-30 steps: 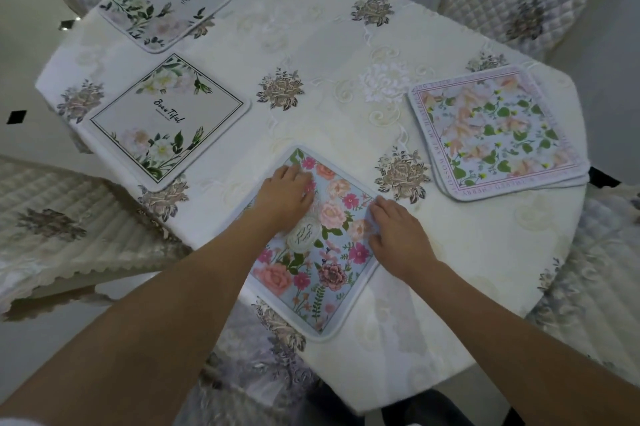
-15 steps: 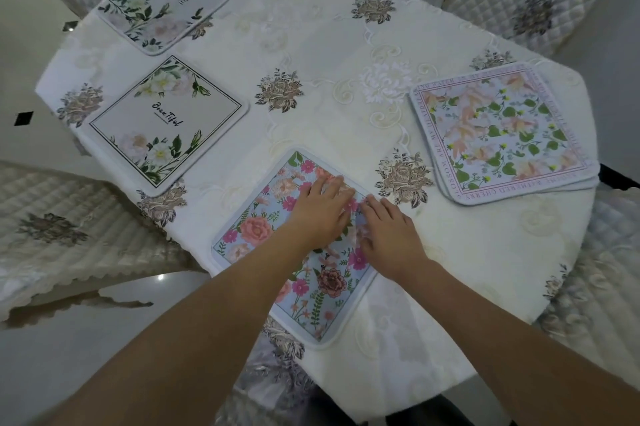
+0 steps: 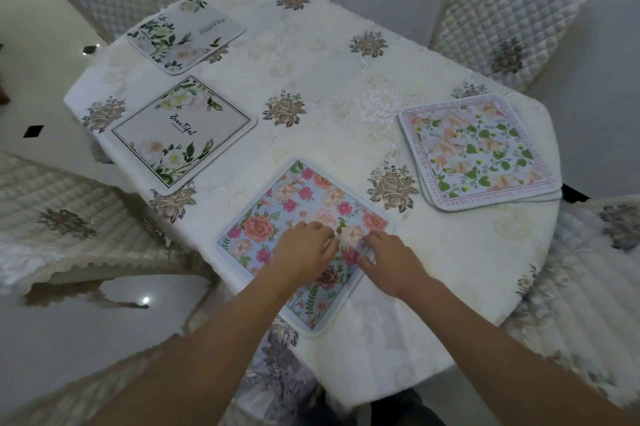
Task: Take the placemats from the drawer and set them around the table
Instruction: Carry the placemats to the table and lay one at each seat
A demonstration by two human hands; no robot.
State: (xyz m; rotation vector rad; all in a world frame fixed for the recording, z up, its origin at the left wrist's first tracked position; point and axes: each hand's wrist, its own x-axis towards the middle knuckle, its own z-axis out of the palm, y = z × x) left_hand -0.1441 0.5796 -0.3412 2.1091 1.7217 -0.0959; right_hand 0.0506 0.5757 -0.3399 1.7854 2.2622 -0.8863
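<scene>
On the blue floral placemat (image 3: pixel 277 217), left hand (image 3: pixel 304 252) and right hand (image 3: pixel 391 261), fingers flat, no grip.

My left hand (image 3: pixel 304 249) slid rightward across the blue floral placemat (image 3: pixel 277 217), meeting my right hand (image 3: pixel 389 261) near its right edge.

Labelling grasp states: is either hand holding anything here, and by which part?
Nothing is held. Left hand and right hand both rest on the blue floral placemat, near its middle-right, and it lies flat on the table.
</scene>
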